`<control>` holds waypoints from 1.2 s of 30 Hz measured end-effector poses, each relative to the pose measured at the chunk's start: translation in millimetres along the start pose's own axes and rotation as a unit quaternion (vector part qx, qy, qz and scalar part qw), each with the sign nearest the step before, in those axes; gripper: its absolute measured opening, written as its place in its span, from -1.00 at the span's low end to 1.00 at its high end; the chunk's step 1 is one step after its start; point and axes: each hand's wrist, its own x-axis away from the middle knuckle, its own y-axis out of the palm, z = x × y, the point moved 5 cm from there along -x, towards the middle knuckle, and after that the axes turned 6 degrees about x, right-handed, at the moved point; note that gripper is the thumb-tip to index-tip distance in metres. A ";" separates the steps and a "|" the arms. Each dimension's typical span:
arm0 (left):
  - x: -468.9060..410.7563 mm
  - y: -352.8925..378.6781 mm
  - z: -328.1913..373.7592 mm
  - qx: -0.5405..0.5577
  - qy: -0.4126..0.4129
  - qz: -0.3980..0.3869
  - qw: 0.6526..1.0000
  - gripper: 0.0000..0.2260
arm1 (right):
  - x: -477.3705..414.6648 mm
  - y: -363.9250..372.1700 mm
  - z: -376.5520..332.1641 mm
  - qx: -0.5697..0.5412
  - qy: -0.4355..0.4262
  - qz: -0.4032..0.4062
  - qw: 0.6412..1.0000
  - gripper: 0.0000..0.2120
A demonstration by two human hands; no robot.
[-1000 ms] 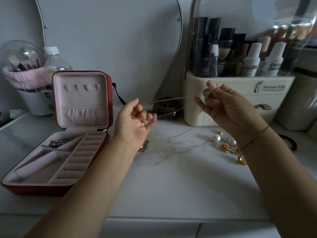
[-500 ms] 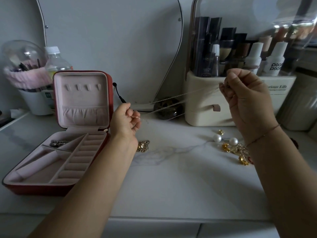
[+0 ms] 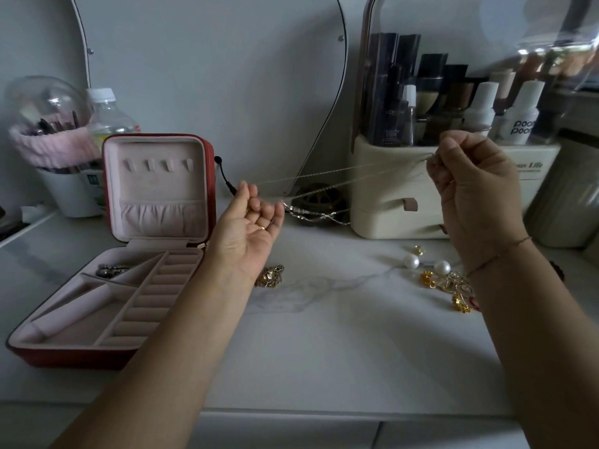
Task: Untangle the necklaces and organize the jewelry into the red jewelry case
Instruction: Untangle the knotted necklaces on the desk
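Thin necklace chains stretch taut in the air between my two hands. My left hand pinches one end just right of the red jewelry case, palm turned up. My right hand pinches the other end higher up, in front of the cosmetics organizer. The case stands open on the left, its pink lid upright, with a dark metal piece in a back compartment. A gold piece lies below my left wrist. Pearl earrings and gold jewelry lie by my right forearm.
A cream cosmetics organizer with bottles stands at the back right. A dark round object sits beside it. A brush holder and a water bottle stand behind the case. A mirror leans on the wall. The marble countertop ends near me.
My hands have pulled apart: the right hand went up and to the right, the left hand stayed by the case and turned palm up. The chains are drawn out longer.
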 end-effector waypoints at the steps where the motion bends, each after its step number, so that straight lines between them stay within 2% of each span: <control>1: 0.7 1.2 -0.7 -0.016 -0.006 -0.008 1.000 -0.79 | -0.2 0.4 0.6 0.000 0.001 -0.001 1.000 -0.87; 5: 8.7 7.1 -4.4 -0.194 0.000 -0.042 0.980 -0.79 | 0.6 1.5 0.2 0.000 0.014 -0.021 1.000 -0.86; 6: 12.0 9.5 -5.7 -0.262 0.012 -0.052 0.964 -0.79 | 1.7 3.4 0.4 0.006 0.021 -0.039 0.999 -0.87; 9: 24.3 18.8 -10.5 -0.450 0.074 -0.078 0.887 -0.80 | 10.1 19.0 2.2 0.064 0.034 -0.122 0.990 -0.98; 12: 28.6 20.1 -15.0 -0.529 0.087 -0.087 0.840 -0.79 | 20.2 34.4 5.5 0.118 0.044 -0.172 0.977 -0.89; 14: 27.8 18.1 -17.3 -0.566 0.092 -0.092 0.814 -0.78 | 25.5 42.0 7.0 0.141 0.048 -0.195 0.969 -0.88; 17: 26.7 15.3 -23.0 -0.646 0.106 -0.093 0.750 -0.85 | 30.9 47.6 10.2 0.171 0.053 -0.219 0.959 -0.89; 18: 27.7 16.8 -24.3 -0.652 0.111 -0.101 0.743 -0.85 | 32.2 48.5 12.1 0.183 0.056 -0.225 0.955 -0.91; 19: 28.1 18.7 -25.3 -0.637 0.107 -0.122 0.754 -0.83 | 33.4 49.4 13.9 0.196 0.058 -0.229 0.952 -0.92; 22: 35.3 28.2 -32.0 -0.525 0.037 -0.218 0.822 -0.71 | 38.4 53.6 17.3 0.232 0.058 -0.234 0.942 -0.90; 24: 38.4 30.9 -36.0 -0.483 0.006 -0.241 0.842 -0.72 | 41.9 57.7 20.1 0.229 0.066 -0.241 0.941 -0.92; 33: 36.5 27.6 -36.3 -0.438 -0.005 -0.186 0.879 -0.89 | 45.6 63.9 24.5 0.253 0.051 -0.253 0.932 -0.93; 36: 35.1 23.9 -30.5 -0.432 0.005 -0.153 0.889 -0.91 | 41.8 59.4 22.0 0.261 0.049 -0.221 0.938 -0.93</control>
